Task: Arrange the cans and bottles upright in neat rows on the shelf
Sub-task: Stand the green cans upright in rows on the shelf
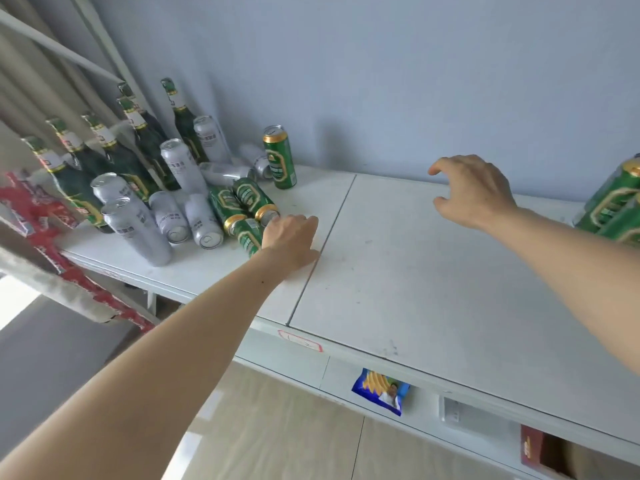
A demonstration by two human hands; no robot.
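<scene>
On the white shelf (415, 271), at its left end, several dark green bottles (145, 143) stand upright beside a heap of cans. Silver cans (138, 230) stand or lie on their sides. Green cans (249, 195) lie tumbled in front, and one green can (280, 156) stands upright near the wall. My left hand (292, 239) is closed around a lying green can (246, 237) at the heap's right edge. My right hand (471, 190) hovers over the bare middle of the shelf, fingers spread, holding nothing. More green cans (616, 202) stand at the far right edge.
A blue-grey wall backs the shelf. A metal upright and red packaging (38, 216) crowd the left end. Below the shelf front, a blue snack packet (381, 391) and a red-brown box (533, 448) sit on a lower level.
</scene>
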